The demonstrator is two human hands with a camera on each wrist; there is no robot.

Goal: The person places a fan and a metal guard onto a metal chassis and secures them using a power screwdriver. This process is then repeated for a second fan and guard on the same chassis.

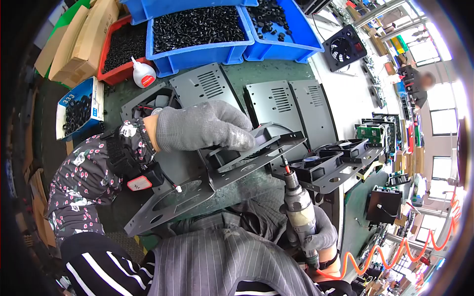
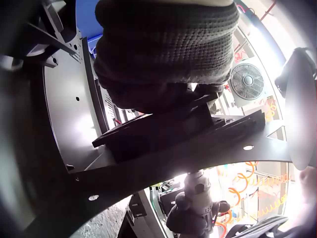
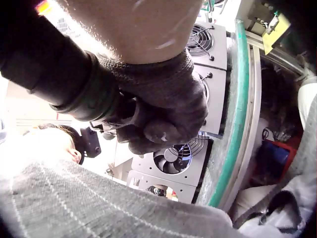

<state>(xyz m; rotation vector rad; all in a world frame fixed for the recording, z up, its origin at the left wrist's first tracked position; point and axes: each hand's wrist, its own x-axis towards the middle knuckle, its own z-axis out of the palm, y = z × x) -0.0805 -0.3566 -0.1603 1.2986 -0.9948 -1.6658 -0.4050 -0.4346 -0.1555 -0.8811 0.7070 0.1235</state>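
Fan (image 1: 223, 159) sits at frame centre, gripped by the left hand (image 1: 205, 126); right hand (image 1: 322, 232) grips a power screwdriver (image 1: 301, 215), lower right. Box (image 1: 69, 100), upper left, reads "333".

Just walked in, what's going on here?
A gloved person is working on a bent metal panel. Their left hand grips a dark boxy part at the panel; their right hand holds a power driver on an orange coiled hose, its bit by the panel's edge. Can't tell if the bit touches. More panels and a blue bin of small black parts sit beyond.
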